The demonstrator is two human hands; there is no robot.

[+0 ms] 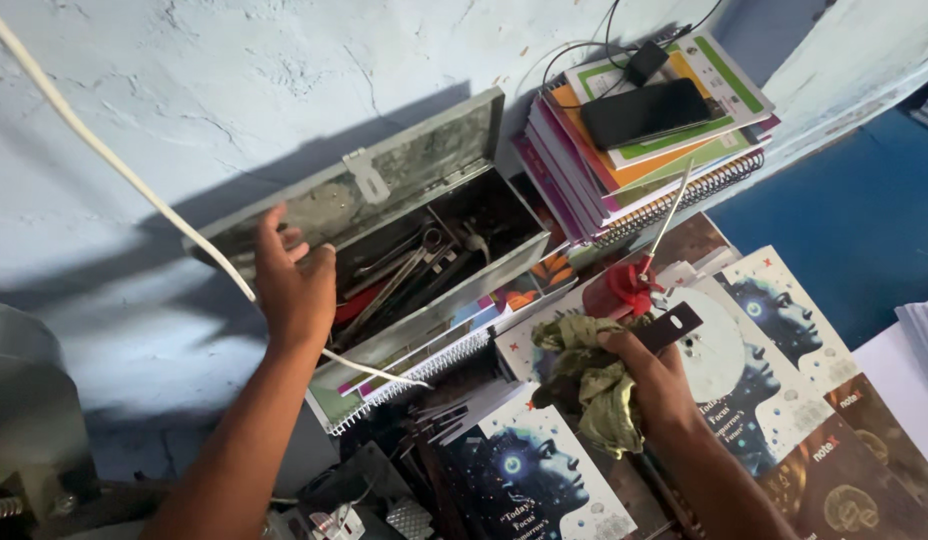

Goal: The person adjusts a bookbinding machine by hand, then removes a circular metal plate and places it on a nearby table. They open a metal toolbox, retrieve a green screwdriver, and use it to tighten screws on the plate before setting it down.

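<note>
L hand [294, 285] in metal toolbox [384, 190]; R hand [656, 385] w/ rag [594, 385] (olive).

A dark phone [644, 112] is lying face up on top of the stack of spiral notebooks [639, 160], its long black screen showing nothing, tilted a little to the upper right. Just above the phone, a small black charger block [645, 62] is sitting at the stack's far edge. Below the stack, printed book covers [784, 315] are spreading out in a fan: pale with a blue glowing head in profile, shading to dark brown and gold lower right. Another such cover [529, 475] is lying well below the stack, lower left of the fan. A round white label disc [714, 345] is resting on the fan.
</note>
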